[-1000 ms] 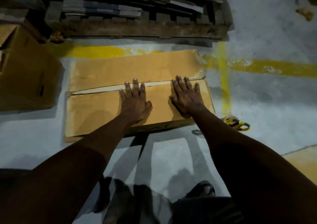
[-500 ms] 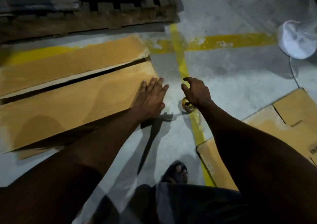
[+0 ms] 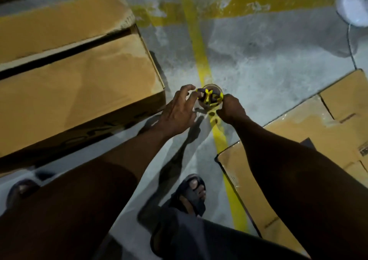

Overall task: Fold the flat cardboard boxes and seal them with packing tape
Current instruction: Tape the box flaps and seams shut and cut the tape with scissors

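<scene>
Cardboard box (image 3: 79, 84) at left is folded, flaps down, seam untaped. Just right of it, on the floor (image 3: 268, 64), sits the tape roll (image 3: 211, 97): right hand (image 3: 231, 109) grips its rim, left hand (image 3: 179, 110) pinches the opposite edge. Sealing looks yet to begin.

No readable text anywhere. Folded box (image 3: 79, 84) at left: dark printed marks along its near side face, blurred and in shadow, no letters made out. Flat cardboard (image 3: 294, 140) at right: small white label (image 3: 363, 149) at the frame edge with barcode-like lines, too small to read. There are also two faint dark print strips on its panels, illegible. Floor (image 3: 258, 64): yellow painted lines only, no characters or numbers.
</scene>
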### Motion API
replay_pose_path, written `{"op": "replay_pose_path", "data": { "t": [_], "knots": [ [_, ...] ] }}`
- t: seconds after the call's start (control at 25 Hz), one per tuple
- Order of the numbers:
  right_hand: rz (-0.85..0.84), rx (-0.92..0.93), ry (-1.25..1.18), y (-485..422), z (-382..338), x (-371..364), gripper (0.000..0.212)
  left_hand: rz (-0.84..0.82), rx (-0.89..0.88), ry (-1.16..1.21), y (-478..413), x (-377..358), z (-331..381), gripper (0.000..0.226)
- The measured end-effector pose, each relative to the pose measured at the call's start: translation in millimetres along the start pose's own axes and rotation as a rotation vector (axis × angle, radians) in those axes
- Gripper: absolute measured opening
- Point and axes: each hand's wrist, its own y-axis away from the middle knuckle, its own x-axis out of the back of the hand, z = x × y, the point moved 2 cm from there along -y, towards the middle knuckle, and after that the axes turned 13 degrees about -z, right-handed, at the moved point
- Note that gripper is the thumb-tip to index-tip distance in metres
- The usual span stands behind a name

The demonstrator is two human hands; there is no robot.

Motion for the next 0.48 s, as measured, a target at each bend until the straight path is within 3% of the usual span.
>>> {"op": "replay_pose_path", "data": {
  "t": [0.12, 0.2, 0.36, 0.48],
  "knots": [
    [-0.112, -0.029, 0.085, -25, -1, -37, 0.055, 0.003, 0.018, 0.064, -2, -15, -7, 0.057],
    [-0.120, -0.070, -0.015, -38, -1, -53, 0.056, -0.067, 0.048, 0.073, -3, -23, -11, 0.061],
    [0.014, -0.157, -0.206, -47, -13, -52, 0.032, -0.171, 0.116, 0.163, -8, -34, -15, 0.059],
    [0.138, -0.190, -0.208, -32, -33, -20, 0.033, -0.175, 0.114, 0.202, -6, -19, -6, 0.059]
  ]
}}
